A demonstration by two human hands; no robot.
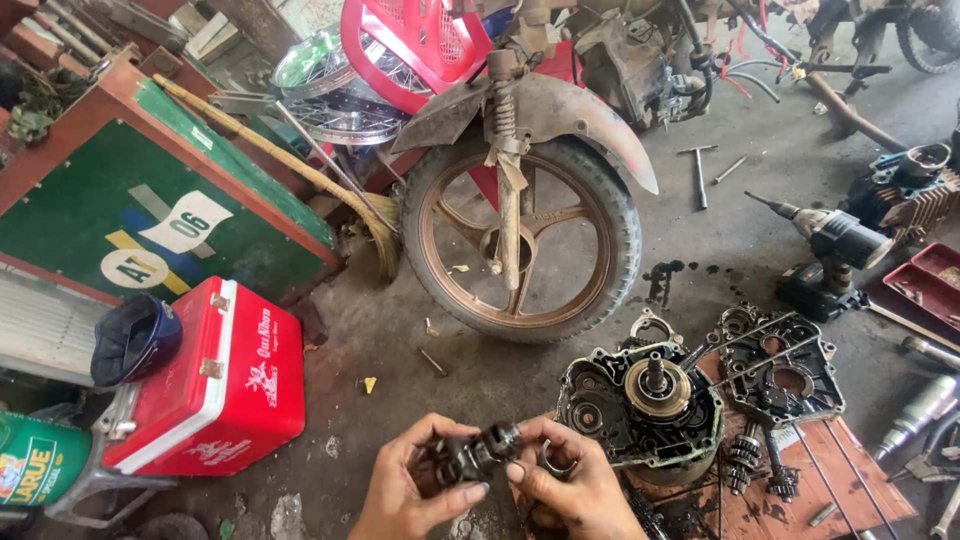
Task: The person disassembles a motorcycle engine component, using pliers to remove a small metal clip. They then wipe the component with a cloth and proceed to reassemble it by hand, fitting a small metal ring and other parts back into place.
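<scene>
green signboard (150, 210) with brown frame, far left, leaning, white and yellow label patches | red cooler box (235, 385) with white lid edge and white printing, lower left on floor | green can (35, 460), bottom-left corner, yellow-white label

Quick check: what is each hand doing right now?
Left hand: closed on the dark greasy metal cylindrical part.
Right hand: closed on the same part.

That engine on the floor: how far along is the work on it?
Already done: the engine case lies split open, its cover beside it, and gear shafts are out on the board. In hand: left hand and right hand both grip a small dark greasy part. Left: everything remains apart; the motorbike stands behind, partly stripped.
</scene>
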